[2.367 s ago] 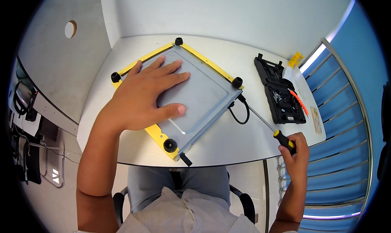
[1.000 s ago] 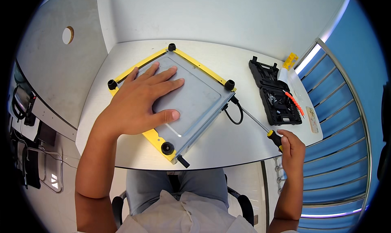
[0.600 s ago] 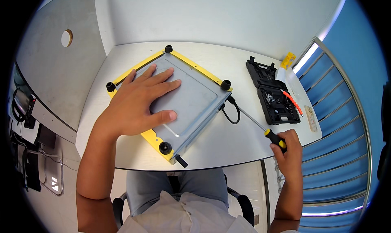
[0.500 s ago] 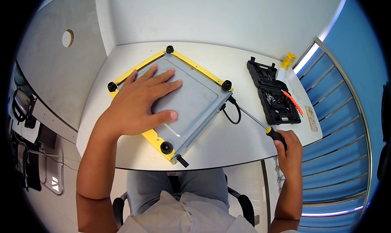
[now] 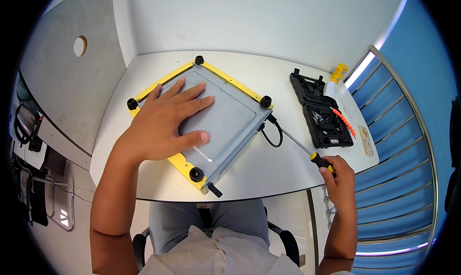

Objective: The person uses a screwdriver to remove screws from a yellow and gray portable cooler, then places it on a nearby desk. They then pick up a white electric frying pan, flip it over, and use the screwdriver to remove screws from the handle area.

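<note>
A boxy appliance with a grey metal panel [image 5: 228,114], yellow edges and black round feet lies feet-up on the white table. Spread flat across that panel is my left hand [image 5: 163,119], fingers apart. My right hand [image 5: 340,176] is wrapped round the black and yellow handle of a screwdriver [image 5: 321,162]. Its long shaft points up and left to the appliance's right side, where the tip is hidden near a black cable [image 5: 281,138]. A short black piece [image 5: 214,190] sticks out at the appliance's near corner.
An open black tool case [image 5: 326,123] with small bits lies on the table's right, an orange flexible shaft [image 5: 344,122] across it. Behind it are a yellow packet [image 5: 339,72] and a white item [image 5: 330,89]. A metal railing [image 5: 422,131] borders the right side, a wall the back.
The screwdriver's handle has turned in my right hand, showing more yellow, and the hand has shifted slightly left. My left hand has stayed on the panel.
</note>
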`<state>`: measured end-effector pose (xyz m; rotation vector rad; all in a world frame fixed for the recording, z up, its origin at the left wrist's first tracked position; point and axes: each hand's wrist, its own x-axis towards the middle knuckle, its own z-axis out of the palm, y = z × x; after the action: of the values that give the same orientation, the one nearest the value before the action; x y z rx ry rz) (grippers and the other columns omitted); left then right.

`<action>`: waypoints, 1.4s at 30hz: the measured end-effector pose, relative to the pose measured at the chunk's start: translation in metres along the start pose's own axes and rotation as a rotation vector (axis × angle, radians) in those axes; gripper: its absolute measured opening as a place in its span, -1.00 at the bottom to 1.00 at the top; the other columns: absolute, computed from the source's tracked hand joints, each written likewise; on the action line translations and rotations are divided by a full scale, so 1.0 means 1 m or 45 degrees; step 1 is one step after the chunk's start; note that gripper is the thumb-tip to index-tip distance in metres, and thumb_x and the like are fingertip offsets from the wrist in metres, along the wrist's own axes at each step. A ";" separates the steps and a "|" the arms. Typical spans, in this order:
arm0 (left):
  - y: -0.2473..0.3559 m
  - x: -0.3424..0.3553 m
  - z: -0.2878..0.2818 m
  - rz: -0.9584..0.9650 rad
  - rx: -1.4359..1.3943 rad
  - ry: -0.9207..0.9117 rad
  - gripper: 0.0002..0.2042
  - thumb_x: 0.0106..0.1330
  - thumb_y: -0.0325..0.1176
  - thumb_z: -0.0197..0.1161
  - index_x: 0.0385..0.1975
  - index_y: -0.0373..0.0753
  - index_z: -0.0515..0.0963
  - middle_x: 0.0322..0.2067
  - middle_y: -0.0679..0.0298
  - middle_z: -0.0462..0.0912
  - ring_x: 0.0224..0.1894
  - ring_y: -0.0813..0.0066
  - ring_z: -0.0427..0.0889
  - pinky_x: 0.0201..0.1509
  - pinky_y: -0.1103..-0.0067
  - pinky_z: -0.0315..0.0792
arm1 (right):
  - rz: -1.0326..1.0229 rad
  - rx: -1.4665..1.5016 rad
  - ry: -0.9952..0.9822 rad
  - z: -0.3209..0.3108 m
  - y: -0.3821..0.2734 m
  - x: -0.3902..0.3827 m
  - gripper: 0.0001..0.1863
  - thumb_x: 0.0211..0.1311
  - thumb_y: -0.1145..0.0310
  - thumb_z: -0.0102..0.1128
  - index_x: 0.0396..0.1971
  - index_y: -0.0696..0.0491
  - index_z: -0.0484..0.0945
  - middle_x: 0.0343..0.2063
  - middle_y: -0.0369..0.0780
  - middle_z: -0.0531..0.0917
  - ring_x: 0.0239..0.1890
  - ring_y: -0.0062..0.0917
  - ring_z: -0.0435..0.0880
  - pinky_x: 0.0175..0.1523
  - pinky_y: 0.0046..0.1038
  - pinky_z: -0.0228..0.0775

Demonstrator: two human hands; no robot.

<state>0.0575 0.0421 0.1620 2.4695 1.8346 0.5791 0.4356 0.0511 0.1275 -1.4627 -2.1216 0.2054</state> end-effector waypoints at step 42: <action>0.002 -0.001 -0.001 -0.033 -0.016 0.026 -0.33 -0.01 0.22 0.06 0.07 -0.07 0.42 0.21 0.20 0.26 0.31 0.01 0.05 0.30 0.06 -0.19 | 0.101 0.047 -0.030 0.000 -0.012 0.000 -0.65 -0.02 0.37 0.27 -0.20 0.12 0.46 -0.46 -0.13 0.49 -0.39 -0.22 0.46 -0.26 -0.35 0.34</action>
<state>0.0587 0.0408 0.1631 2.4369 1.8612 0.6157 0.4264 0.0462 0.1324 -1.5313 -2.0694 0.2910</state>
